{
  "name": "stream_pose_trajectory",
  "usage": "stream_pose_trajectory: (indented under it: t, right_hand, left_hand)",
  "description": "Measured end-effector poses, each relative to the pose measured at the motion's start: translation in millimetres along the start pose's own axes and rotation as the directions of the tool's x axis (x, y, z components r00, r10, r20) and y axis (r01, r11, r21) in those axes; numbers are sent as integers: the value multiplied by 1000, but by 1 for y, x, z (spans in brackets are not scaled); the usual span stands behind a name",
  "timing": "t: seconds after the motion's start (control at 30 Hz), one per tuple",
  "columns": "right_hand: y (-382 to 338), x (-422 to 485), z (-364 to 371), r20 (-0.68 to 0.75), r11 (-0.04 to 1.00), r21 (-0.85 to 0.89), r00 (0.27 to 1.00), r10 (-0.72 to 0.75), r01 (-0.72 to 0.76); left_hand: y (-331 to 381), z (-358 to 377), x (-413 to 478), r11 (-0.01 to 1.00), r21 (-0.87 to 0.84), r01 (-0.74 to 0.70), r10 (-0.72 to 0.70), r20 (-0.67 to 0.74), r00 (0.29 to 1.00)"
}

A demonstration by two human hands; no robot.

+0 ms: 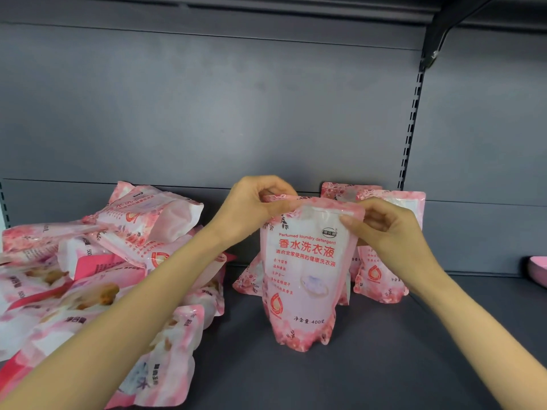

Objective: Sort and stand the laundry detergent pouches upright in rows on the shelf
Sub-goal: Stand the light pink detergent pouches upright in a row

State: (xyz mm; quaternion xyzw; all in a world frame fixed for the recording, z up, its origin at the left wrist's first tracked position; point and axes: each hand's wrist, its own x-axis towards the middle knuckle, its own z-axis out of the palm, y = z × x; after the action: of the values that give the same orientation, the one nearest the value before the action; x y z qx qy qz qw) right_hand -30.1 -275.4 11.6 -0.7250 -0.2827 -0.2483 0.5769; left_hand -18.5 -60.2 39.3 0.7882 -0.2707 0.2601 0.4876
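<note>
A pink detergent pouch [305,273] stands upright on the dark shelf [384,365], printed face toward me. My left hand [251,208] pinches its top left corner. My right hand [387,229] pinches its top right corner. Behind it, other pink pouches stand upright: one at the right [384,276], one further back [343,192], and another partly hidden low at the left [248,281]. A loose heap of pink pouches [103,276] lies on the left part of the shelf, flat and crossed over each other.
The grey back panel [236,113] rises behind the shelf, with a slotted upright [411,119] at right and a bracket [444,31] above. A pink object [538,270] shows at the right edge. Bare shelf surface lies in front and right of the held pouch.
</note>
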Motion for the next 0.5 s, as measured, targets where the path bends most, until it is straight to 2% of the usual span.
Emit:
stream_pose_trajectory:
  t: [0.33,0.5]
  right_hand:
    - [8,9,2,-50,980,170,992,117,-107]
    - [12,13,-1,-52,956,233,979,195,-178]
  left_hand:
    - [-14,-9,-13,977,-178,115,-118,-10,993]
    - [-22,-3,-27,932,-276,234,-216,94,972]
